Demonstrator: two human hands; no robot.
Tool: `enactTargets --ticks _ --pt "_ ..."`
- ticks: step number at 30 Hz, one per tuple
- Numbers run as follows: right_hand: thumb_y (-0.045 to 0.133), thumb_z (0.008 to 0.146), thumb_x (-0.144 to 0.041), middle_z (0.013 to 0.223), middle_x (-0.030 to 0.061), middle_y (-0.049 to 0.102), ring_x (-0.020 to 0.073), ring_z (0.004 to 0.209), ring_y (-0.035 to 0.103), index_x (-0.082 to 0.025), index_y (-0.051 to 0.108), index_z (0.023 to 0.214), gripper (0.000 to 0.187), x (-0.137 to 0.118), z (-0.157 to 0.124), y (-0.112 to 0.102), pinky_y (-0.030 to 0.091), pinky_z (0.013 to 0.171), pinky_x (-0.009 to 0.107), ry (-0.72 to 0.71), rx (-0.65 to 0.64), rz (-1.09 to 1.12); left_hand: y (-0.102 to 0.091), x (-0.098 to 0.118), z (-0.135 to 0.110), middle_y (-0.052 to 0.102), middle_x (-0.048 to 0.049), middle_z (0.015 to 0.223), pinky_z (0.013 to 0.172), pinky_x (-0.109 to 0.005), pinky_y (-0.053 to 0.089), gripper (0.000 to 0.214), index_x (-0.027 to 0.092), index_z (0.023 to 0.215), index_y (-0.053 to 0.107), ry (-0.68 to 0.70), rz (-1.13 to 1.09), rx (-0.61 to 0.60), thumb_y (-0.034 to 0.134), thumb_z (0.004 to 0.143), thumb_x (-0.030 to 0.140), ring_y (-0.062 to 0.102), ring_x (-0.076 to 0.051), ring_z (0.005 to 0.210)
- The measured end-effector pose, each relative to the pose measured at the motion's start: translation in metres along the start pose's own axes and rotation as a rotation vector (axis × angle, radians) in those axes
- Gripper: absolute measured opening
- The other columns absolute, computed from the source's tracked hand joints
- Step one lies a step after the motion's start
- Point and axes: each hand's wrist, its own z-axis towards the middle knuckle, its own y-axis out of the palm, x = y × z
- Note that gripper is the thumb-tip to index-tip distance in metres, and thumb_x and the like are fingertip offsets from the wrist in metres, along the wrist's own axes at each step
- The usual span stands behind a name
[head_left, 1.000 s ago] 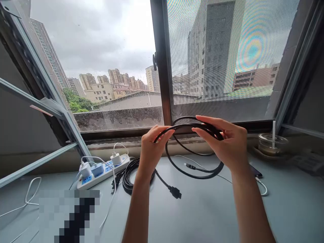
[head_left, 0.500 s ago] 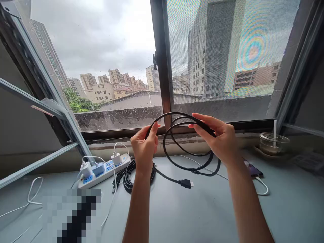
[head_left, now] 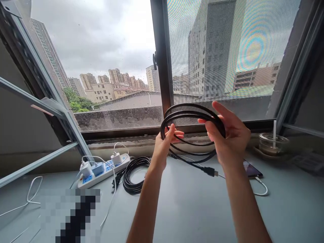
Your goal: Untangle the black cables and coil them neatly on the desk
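Both my hands hold up a black cable point(head_left: 188, 113) wound into several loops in front of the window. My left hand point(head_left: 165, 143) pinches the loops at their left side. My right hand point(head_left: 229, 136) grips them at the right, fingers curled round the strands. The cable's free end, a black plug point(head_left: 210, 171), dangles just above the grey tabletop point(head_left: 192, 209) below my right hand.
A second coiled black cable point(head_left: 134, 173) lies on the table beside a white power strip point(head_left: 101, 168) with chargers and white leads. A phone point(head_left: 250, 168) with a white cord lies at the right, near a clear plastic cup point(head_left: 272, 143) on the sill.
My left hand has moved right and brought another turn onto the coil, so the loops are tighter and higher. The dangling plug has swung rightward, toward my right hand.
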Motion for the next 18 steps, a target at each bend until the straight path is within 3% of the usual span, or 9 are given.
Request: enactTargets --ticks 2,4,5,8,11,15,18 --pt "0.073 0.072 -0.028 0.072 -0.0013 0.068 0.0131 0.061 0.062 -0.028 0.062 0.120 0.049 0.001 0.001 -0.003 0.048 0.051 0.025 0.023 -0.090 -0.096 -0.004 0.000 0.001 0.048 0.0022 0.043 0.066 -0.024 0.047 0.047 0.018 0.050 0.043 0.006 -0.011 0.028 0.055 0.080 0.052 0.065 -0.015 0.061" --pt "0.074 0.070 -0.029 0.066 -0.0030 0.065 0.0131 0.062 0.062 -0.028 0.062 0.119 0.050 0.004 0.003 -0.007 0.049 0.054 0.025 0.038 -0.168 -0.232 -0.012 0.003 0.000 0.023 0.0068 0.032 0.059 -0.022 0.044 0.056 0.020 0.040 0.026 -0.003 0.049 0.083 0.056 0.080 0.046 0.059 -0.012 0.046" --pt "0.074 0.070 -0.030 0.062 -0.0039 0.062 0.0127 0.060 0.061 -0.027 0.063 0.118 0.049 0.006 0.004 -0.009 0.048 0.053 0.024 0.045 -0.198 -0.290 -0.016 0.005 0.000 0.018 0.0079 0.031 0.052 -0.020 0.041 0.056 0.021 0.038 0.024 -0.007 0.085 0.127 0.057 0.079 0.043 0.053 -0.010 0.038" --pt "0.069 0.075 -0.033 0.054 -0.0060 0.056 0.0105 0.050 0.058 -0.025 0.063 0.118 0.045 0.008 0.002 -0.005 0.047 0.050 0.022 0.126 -0.282 -0.314 -0.024 0.011 -0.002 0.026 0.0083 0.031 0.035 -0.020 0.022 0.048 0.019 0.039 0.032 0.002 0.148 0.293 0.061 0.073 0.036 0.028 -0.004 0.026" --pt "0.065 0.078 -0.032 0.054 -0.0064 0.055 0.0081 0.043 0.055 -0.023 0.062 0.118 0.041 0.000 -0.002 0.006 0.046 0.044 0.019 0.251 -0.372 -0.182 -0.021 0.015 -0.005 0.030 0.0081 0.033 0.032 -0.020 0.012 0.043 0.019 0.039 0.034 0.002 0.125 0.362 0.063 0.069 0.033 0.018 -0.002 0.028" --pt "0.064 0.079 -0.031 0.045 -0.0098 0.041 0.0043 0.033 0.040 -0.024 0.063 0.120 0.041 -0.020 -0.005 0.012 0.033 0.030 0.014 0.414 -0.470 -0.034 -0.014 0.016 -0.008 0.028 0.0084 0.032 0.032 -0.019 0.013 0.043 0.018 0.041 0.035 0.002 0.089 0.275 0.059 0.072 0.035 0.021 -0.002 0.027" --pt "0.063 0.079 -0.023 0.041 -0.0104 0.037 0.0025 0.029 0.032 -0.024 0.067 0.114 0.035 -0.035 -0.004 0.007 0.025 0.025 0.013 0.450 -0.383 -0.033 -0.013 0.010 -0.005 0.039 0.0051 0.034 0.037 -0.017 0.032 0.036 0.017 0.045 0.046 -0.045 0.208 0.131 0.058 0.075 0.034 0.044 -0.007 0.031"
